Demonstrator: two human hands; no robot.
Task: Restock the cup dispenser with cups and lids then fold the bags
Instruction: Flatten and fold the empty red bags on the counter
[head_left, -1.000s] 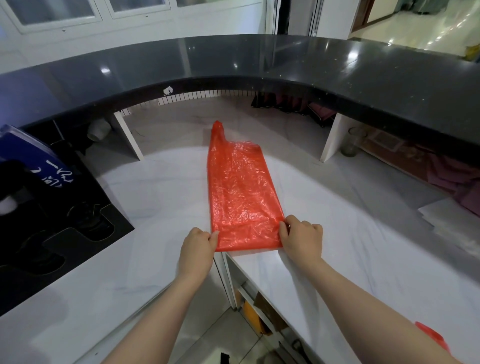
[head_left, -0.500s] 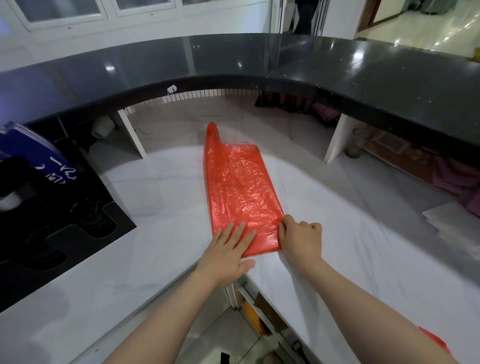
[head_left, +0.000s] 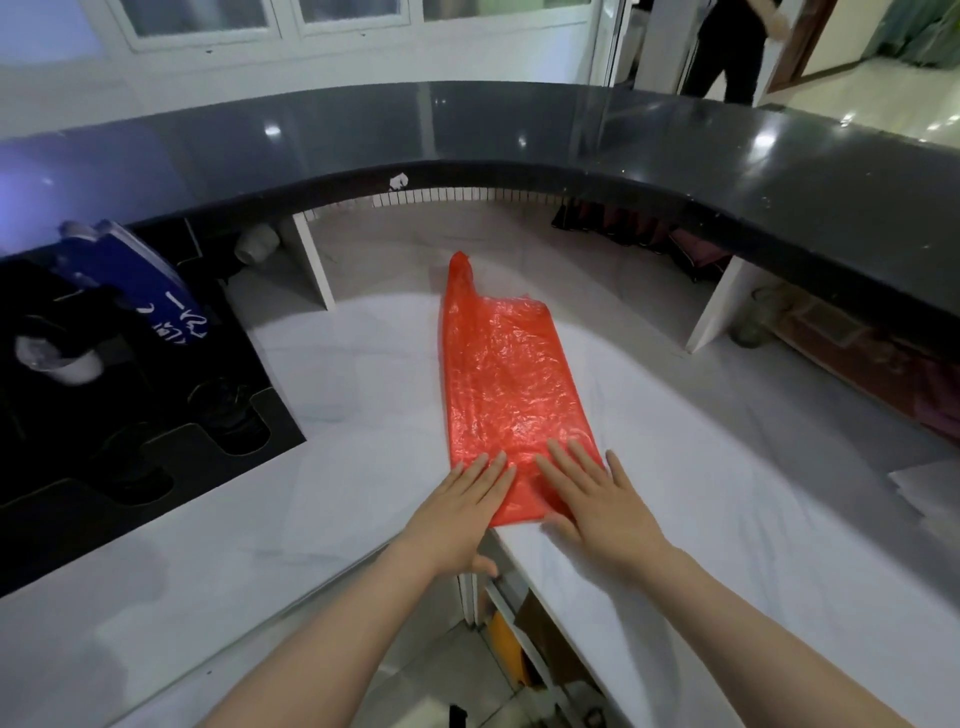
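A red plastic bag (head_left: 506, 387) lies flat at the centre of the frame on a white marble counter (head_left: 337, 467), long axis running away from the viewer, one handle strip pointing toward the upper centre. Left hand (head_left: 457, 512) rests palm down on the bag's near left corner, fingers straight and slightly spread, thumb off the counter edge. Right hand (head_left: 597, 499) lies palm down over the near right corner, fingers extended and spread; neither hand pinches the plastic. A black cup dispenser (head_left: 130, 447) with round openings occupies the left of the frame. A dark curved countertop (head_left: 519, 135) arcs across the upper frame.
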